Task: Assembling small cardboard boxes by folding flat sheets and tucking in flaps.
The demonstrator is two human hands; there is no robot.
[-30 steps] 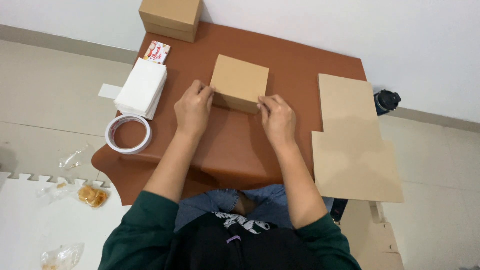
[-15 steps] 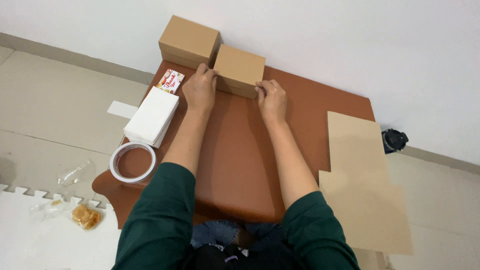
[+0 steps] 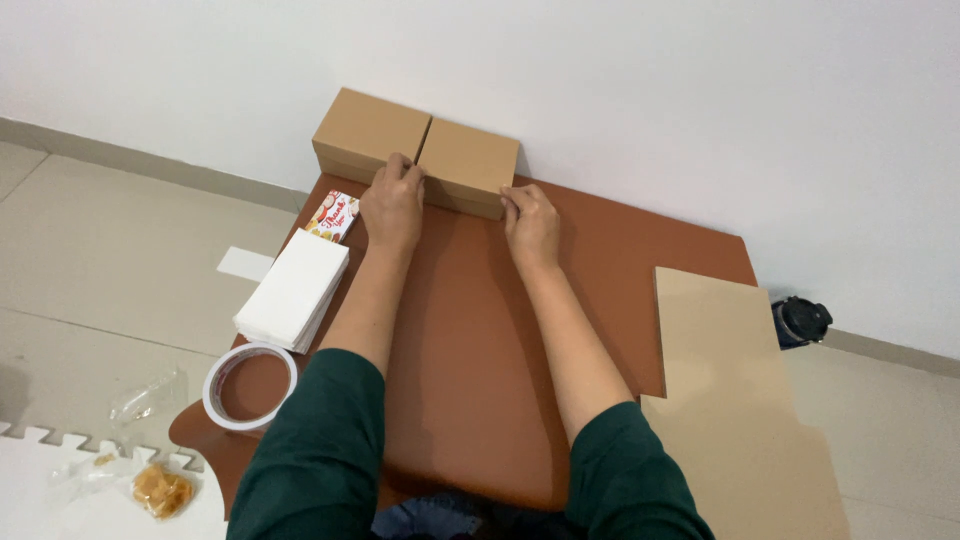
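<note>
A plain brown cardboard box (image 3: 468,165), lid closed, sits at the table's (image 3: 470,350) 12 o'clock edge, touching a second box (image 3: 368,133) at its 9 o'clock. The left hand (image 3: 392,205) and right hand (image 3: 530,222), arms outstretched, press curled fingers against its near side.

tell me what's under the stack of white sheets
The stack of white sheets lies on the brown table, overhanging its left edge; anything beneath it is hidden.
</note>
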